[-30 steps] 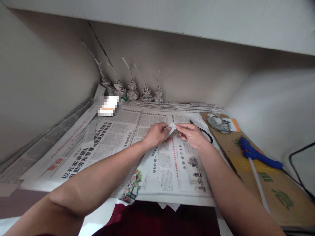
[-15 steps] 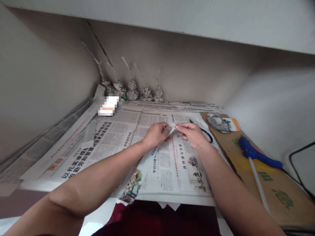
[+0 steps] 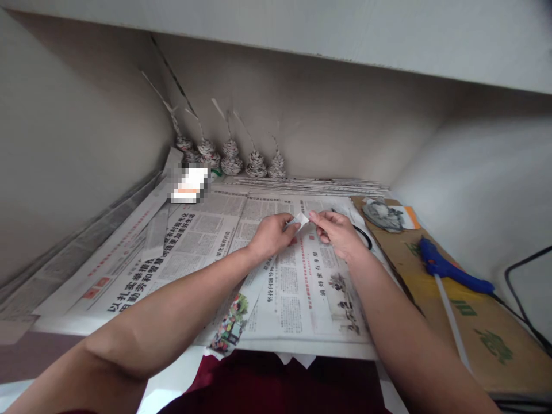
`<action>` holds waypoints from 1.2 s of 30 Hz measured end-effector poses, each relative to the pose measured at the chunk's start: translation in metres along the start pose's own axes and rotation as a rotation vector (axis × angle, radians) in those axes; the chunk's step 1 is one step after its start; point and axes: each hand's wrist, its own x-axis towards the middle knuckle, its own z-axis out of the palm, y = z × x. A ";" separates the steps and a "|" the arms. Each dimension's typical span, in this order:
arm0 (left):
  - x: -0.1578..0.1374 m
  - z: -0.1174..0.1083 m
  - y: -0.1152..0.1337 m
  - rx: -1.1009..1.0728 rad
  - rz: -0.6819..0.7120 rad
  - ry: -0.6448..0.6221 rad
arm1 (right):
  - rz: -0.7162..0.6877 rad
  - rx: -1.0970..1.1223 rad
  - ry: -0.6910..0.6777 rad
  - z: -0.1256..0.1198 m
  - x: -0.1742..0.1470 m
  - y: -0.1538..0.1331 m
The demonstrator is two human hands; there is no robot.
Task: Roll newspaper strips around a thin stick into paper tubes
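In the head view, I look down on a flat, grey-and-white layer of printed newspaper [image 3: 207, 244], and I place everything by it. Above the middle of the newspaper is a narrow, pale piece of thin paper [image 3: 302, 219]; the thumb and fingers of my left hand [image 3: 272, 236] pinch it, and its tip pokes out past them. My right hand [image 3: 337, 233] is just beside that tip, above the newspaper's right half, thumb and forefinger brought close together; I cannot tell whether they touch the paper. I judge the step in hand to be fine fingertip work on the end of this paper; the next move, I think, calls for a steady left pinch and a light, exact right one, since something this thin could crease or tear. A multicoloured printed paper scrap [image 3: 233, 322] lies at the newspaper's near edge. Along its far edge lies a bundle of thin, straight, grey-and-white paper rods [image 3: 310, 187], and beyond that edge stand grey-and-white, gourd-shaped coiled-paper figures [image 3: 232, 160]. Right of the newspaper, a blue plastic glue gun [image 3: 433, 261] rests on brown flat cardboard [image 3: 513, 319].
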 end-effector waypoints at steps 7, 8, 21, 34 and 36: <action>-0.001 0.000 0.001 0.097 0.070 0.015 | 0.003 -0.056 -0.100 0.005 0.000 0.005; -0.001 0.000 0.002 0.119 0.074 0.020 | 0.003 -0.048 -0.095 0.006 0.000 0.006; 0.002 -0.001 -0.001 0.062 0.008 0.018 | 0.037 0.024 -0.070 0.005 0.002 0.006; 0.002 -0.001 -0.004 0.048 -0.006 -0.003 | 0.027 0.033 -0.148 0.004 0.000 0.005; 0.001 -0.001 -0.003 0.054 -0.002 -0.004 | 0.028 0.032 -0.152 0.003 0.001 0.006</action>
